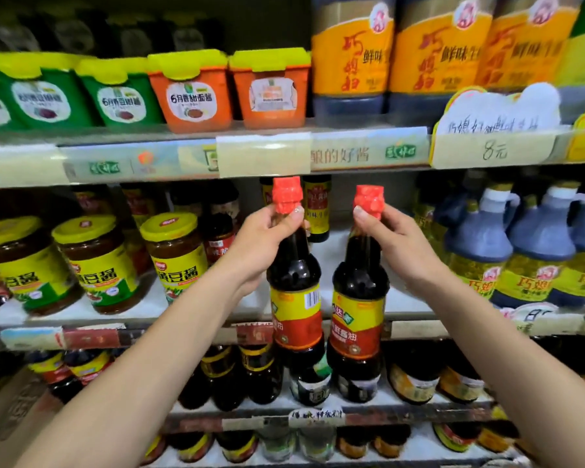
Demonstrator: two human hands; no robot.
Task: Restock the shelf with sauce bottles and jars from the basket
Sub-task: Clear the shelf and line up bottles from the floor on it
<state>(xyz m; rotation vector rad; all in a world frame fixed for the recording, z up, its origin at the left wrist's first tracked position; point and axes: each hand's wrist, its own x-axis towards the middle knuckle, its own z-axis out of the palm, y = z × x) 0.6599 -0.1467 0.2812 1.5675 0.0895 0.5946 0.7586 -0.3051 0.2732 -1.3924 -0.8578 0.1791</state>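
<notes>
I hold two dark soy sauce bottles with red caps and yellow-red labels upright in front of the middle shelf [352, 255]. My left hand [264, 238] grips the neck of the left bottle [296, 298] just under its cap. My right hand [395, 241] grips the neck of the right bottle [358, 305] the same way. Both bottles hang side by side, their bases below the shelf's front edge. Behind them the shelf shows a bare white gap with two dark bottles [316, 207] at the back. The basket is out of view.
Yellow-lidded bean paste jars [176, 255] stand left of the gap, large dark jugs [477, 251] to the right. The upper shelf holds green and orange tubs [190, 92] and big jugs [352, 59]. Lower shelves carry several dark bottles [260, 373]. Price tags line the shelf edges.
</notes>
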